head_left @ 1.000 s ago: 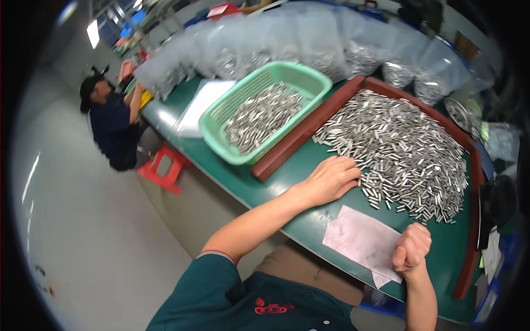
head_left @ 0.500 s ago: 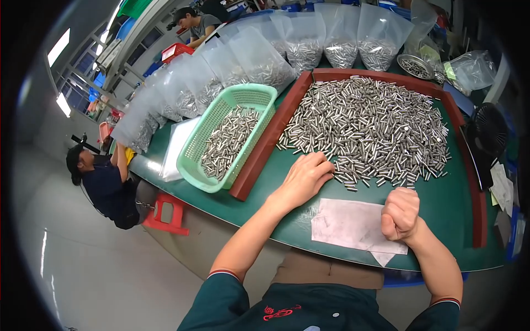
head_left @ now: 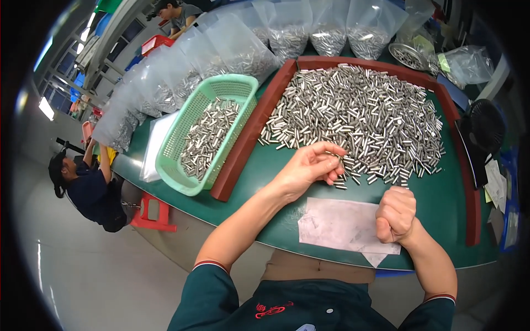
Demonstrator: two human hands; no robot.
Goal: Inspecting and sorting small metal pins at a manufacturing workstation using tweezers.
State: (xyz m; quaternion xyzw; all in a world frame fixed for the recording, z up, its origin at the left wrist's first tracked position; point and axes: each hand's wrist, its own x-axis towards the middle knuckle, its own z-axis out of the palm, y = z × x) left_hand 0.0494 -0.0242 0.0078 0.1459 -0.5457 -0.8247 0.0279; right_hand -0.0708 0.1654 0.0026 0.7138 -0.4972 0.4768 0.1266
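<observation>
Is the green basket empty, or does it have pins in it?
Partly filled. The basket holds a layer of metal pins along its bottom, well below the rim, with the mesh walls bare above.

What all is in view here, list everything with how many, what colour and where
metal pins: a big heap, silver, on the table inside the frame
frame: one, dark red, edging the heap
table: one, green, across the middle
basket: one, light green, left of the frame, part-filled with pins
bags: many, clear, holding pins, along the far and left table edges
paper: one sheet, white, near table edge
fan: one, black, right side
stool: one, red, on the floor at left
co-worker: one, dark top, seated at left
left hand: fingertips at the near edge of the heap
right hand: a fist, resting on the paper
</observation>
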